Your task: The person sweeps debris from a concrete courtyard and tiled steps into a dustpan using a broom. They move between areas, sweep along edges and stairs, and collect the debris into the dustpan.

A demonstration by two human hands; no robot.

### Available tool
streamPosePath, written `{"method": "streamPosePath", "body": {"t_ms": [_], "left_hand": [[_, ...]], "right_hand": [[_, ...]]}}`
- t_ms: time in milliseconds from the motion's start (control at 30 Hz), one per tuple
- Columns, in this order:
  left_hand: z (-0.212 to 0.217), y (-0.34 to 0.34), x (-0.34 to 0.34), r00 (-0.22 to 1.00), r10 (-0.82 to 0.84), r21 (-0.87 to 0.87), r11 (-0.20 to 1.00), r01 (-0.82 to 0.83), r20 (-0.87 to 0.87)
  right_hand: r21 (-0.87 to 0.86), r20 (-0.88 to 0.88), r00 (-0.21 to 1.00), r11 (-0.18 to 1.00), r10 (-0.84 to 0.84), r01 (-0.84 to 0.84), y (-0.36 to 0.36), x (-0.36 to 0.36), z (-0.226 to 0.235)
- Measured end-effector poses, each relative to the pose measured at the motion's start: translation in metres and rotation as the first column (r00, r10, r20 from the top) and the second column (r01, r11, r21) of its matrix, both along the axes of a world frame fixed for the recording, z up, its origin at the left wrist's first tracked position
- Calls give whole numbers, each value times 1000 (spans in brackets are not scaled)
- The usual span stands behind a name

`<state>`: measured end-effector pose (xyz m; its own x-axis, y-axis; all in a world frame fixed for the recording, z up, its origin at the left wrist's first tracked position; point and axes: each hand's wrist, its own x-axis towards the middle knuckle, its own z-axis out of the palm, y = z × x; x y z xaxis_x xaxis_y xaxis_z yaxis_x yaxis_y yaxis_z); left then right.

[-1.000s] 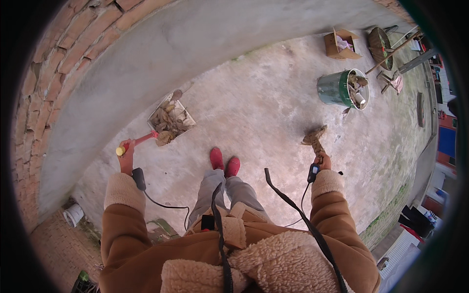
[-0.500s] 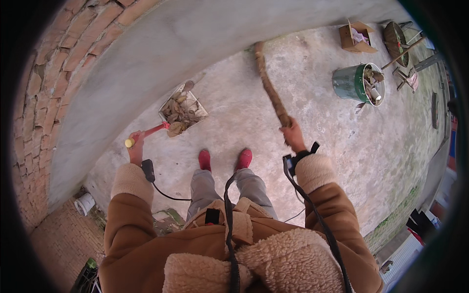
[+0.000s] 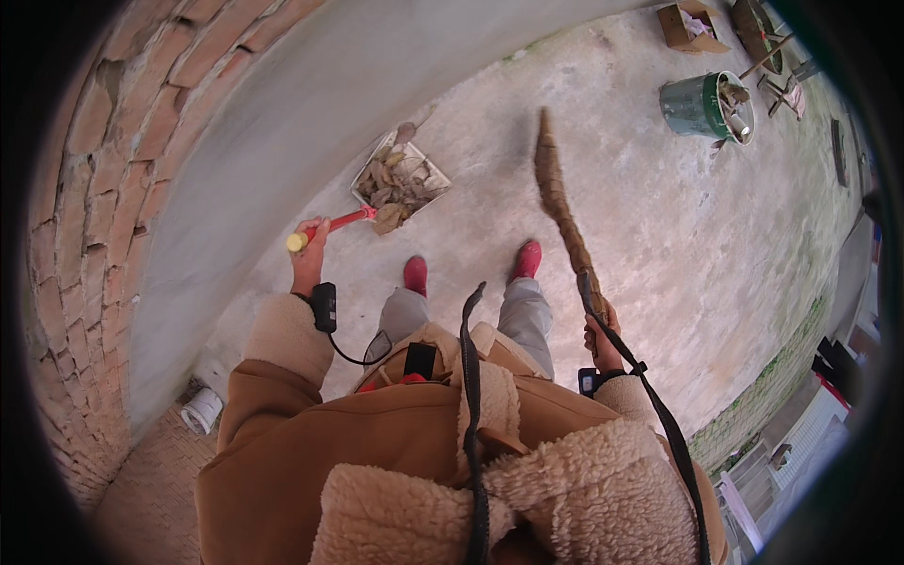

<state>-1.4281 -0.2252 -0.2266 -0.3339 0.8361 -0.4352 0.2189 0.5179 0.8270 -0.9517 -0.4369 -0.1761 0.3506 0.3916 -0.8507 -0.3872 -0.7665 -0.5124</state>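
L hand (image 3: pixel 308 266): was closed round the red handle (image 3: pixel 334 224) of a long-handled dustpan (image 3: pixel 400 179); yellow cap at handle end just above the fist. Grip full, fingers wrapped.
R hand (image 3: pixel 603 331): was closed round the near end of a twig broom (image 3: pixel 560 209); thumb side up, no gap seen betw. fingers & stick.
Dustpan: was held ahead & slightly R of L hand, pan tilted, mouth facing away fr. the person. Dry brown leaves (image 3: pixel 394 185) were heaped inside it. Handle axis ran fr. L hand up-right to pan.
Broom: long axis ran fr. R hand forward & a bit L, brush tip furthest fr. hand. Whether tip was touching the concrete floor (image 3: pixel 640 217) or lifted – can't tell; shaft slightly blurred.
Key relation: broom tip lay ahead-R of dustpan, clear gap betw. them; pan was nearer L hand, broom tip well out fr. R hand. Pan lay to the L of broom line.
Feet: red shoes (image 3: pixel 415 275) were seen betw. the two hands, just behind the pan.
Surroundings: plastered wall (image 3: pixel 282 113) w/ brick wall (image 3: pixel 85 235) beside L hand's side. Green bucket (image 3: pixel 702 105) w/ scraps was far ahead-R of R hand; cardboard box (image 3: pixel 692 26) beyond it. White cup-like item (image 3: pixel 201 411) by wall foot, behind L hand.
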Motion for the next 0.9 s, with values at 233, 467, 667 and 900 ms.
{"method": "streamPosePath", "body": {"t_ms": [233,467,667,900], "left_hand": [[14,4,-106,990,-142,108,984,139,16],[30,-11,-148,949,-301,216,924,314,-93],[27,-29,-152,906,-397,186,889,419,-147],[31,-32,-160,827,-556,186,807,561,-82]], "right_hand": [[-143,-68,961,956,-266,255,-35,-135,-13],[-72,-174,973,984,150,-165,-32,-248,13],[-90,-118,964,964,238,-249,-39,-239,53],[-16,17,944,945,328,-328,-31,-244,37]]}}
